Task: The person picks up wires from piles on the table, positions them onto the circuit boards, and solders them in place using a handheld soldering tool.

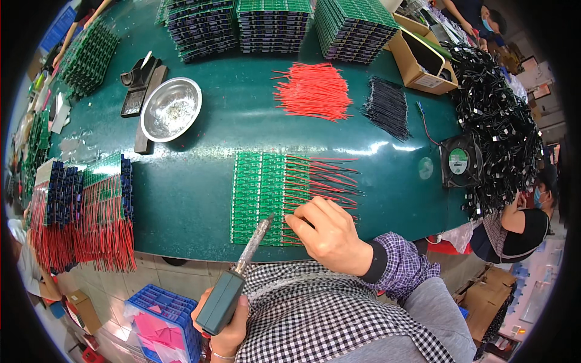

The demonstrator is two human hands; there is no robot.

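My left hand (237, 325) is closed around the dark green handle of a soldering iron (251, 247), whose tip meets the green circuit board panel (247, 199) near its middle. On the panel's right side my right hand (330, 233) is pinched, fingertips at the board's surface; what they hold is too small to make out. Red and dark wires (330, 175) stick out to the right from the panel's upper rows, passing partly under my right hand. Beyond the panel lie a pile of loose red wires (313, 91) and a smaller pile of black wires (387, 107).
A metal bowl (181, 124) rests by a dark stand (134, 91). Stacked circuit boards (275, 30) line the far edge; wired boards (100, 206) stand at left. A small fan (460, 158), black cables (493, 115) and a cardboard box (417, 69) sit right. Other people work nearby.
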